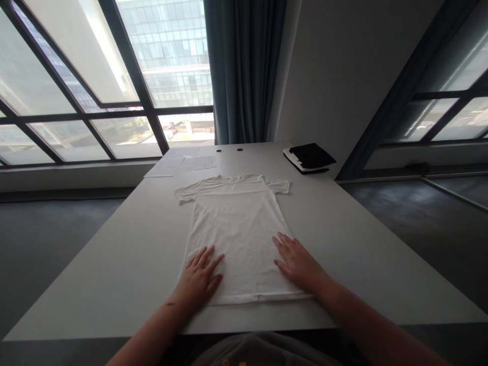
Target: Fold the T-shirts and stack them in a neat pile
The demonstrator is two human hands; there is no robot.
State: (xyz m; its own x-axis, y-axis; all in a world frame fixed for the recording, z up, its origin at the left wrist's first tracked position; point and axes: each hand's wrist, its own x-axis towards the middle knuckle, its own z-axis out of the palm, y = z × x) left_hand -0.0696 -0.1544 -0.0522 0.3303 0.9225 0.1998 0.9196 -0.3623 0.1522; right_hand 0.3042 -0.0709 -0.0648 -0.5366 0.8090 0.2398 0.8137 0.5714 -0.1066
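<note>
A white short-sleeved T-shirt (240,229) lies spread out on the white table (114,264), its neckline away from me and its hem near the front edge. Slight wrinkles run across the cloth. My left hand (200,279) rests open on the lower left side of the shirt, fingers spread. On the lower right side, my right hand (297,262) lies with its fingers apart, touching the fabric near the side seam. Neither hand grips the cloth.
Paper sheets (198,162) lie at the table's far left. A black folder or pouch (310,155) sits on white papers at the far right. Two small round dark spots (239,150) show near the back edge. Beyond are a blue curtain (244,71) and windows (163,56).
</note>
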